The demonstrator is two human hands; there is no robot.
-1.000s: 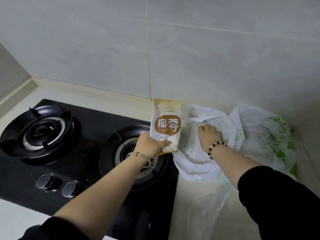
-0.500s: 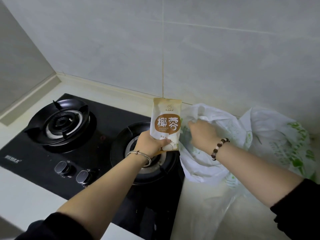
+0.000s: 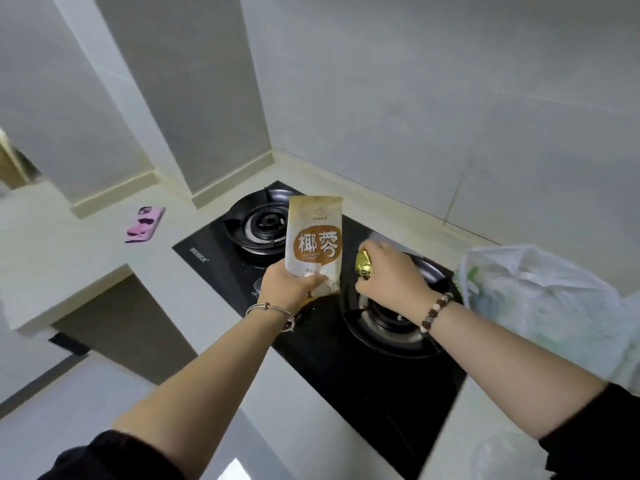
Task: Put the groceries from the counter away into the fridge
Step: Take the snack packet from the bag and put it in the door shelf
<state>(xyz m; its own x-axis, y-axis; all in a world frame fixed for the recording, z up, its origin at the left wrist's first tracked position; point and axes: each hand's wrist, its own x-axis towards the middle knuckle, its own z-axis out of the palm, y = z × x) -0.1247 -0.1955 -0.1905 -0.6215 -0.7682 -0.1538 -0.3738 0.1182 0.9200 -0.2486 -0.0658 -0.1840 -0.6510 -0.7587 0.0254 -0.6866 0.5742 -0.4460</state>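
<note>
Head view: left hand (image 3: 287, 286) fingers (image 3: 312, 280) grip the coconut pouch (image 3: 315, 237); right hand (image 3: 393, 276) fingers (image 3: 375, 247) clasp a gold packet (image 3: 363, 268).

The pale counter (image 3: 86, 258) bends round a corner by the wall. A black gas stove (image 3: 363, 393) is set flat in it, with two round burners (image 3: 263, 223). A pink phone (image 3: 145, 225) lies to the left of the stove. A white plastic bag (image 3: 540, 299) with green print sits just to its right.
</note>
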